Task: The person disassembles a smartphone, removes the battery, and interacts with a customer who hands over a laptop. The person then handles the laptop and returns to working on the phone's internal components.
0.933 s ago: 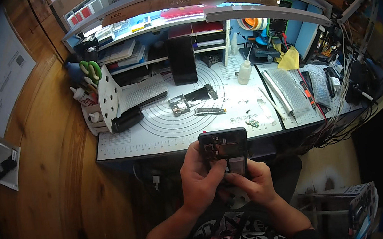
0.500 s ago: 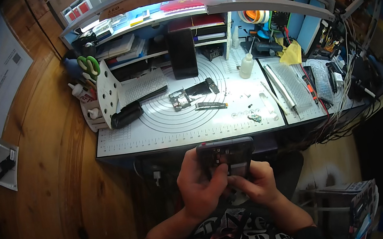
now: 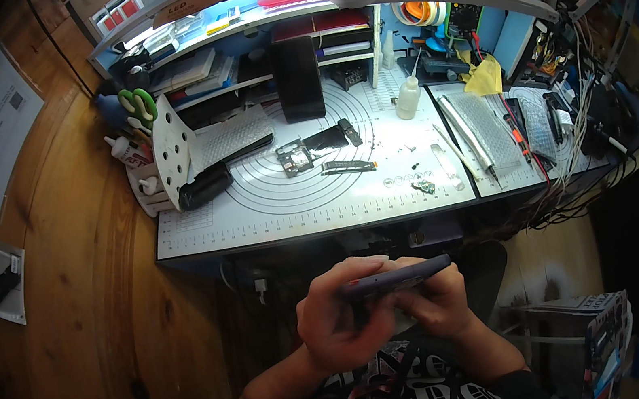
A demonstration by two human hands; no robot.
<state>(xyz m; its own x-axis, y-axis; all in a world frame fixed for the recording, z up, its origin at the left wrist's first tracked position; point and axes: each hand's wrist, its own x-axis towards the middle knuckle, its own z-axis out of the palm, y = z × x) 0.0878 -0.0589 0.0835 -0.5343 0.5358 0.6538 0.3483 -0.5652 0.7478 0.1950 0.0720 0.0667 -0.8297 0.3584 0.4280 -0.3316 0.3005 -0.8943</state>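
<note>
A dark smartphone (image 3: 405,274) is held in front of my body, below the table's front edge. It is tilted so that mainly its narrow edge shows. My left hand (image 3: 343,317) wraps round its left end, with the fingers over the top and the thumb underneath. Round the other end, my right hand (image 3: 438,297) grips it with bent fingers. The phone's inner side is mostly hidden by the tilt and by my hands. On the mat beyond lie a removed phone part with a metal plate (image 3: 295,159) and a thin dark strip-shaped part (image 3: 348,167).
A white ruled mat (image 3: 257,223) covers the table. On it stand a dropper bottle (image 3: 408,99) and an upright black panel (image 3: 298,80). A perforated holder (image 3: 170,143) with green-handled scissors (image 3: 138,106) is at the left. Tools and tangled cables (image 3: 574,151) crowd the right.
The phone has turned from showing its open inner side, with visible components, to nearly edge-on. My left hand's fingers have come over its top edge. The view has shifted slightly.
</note>
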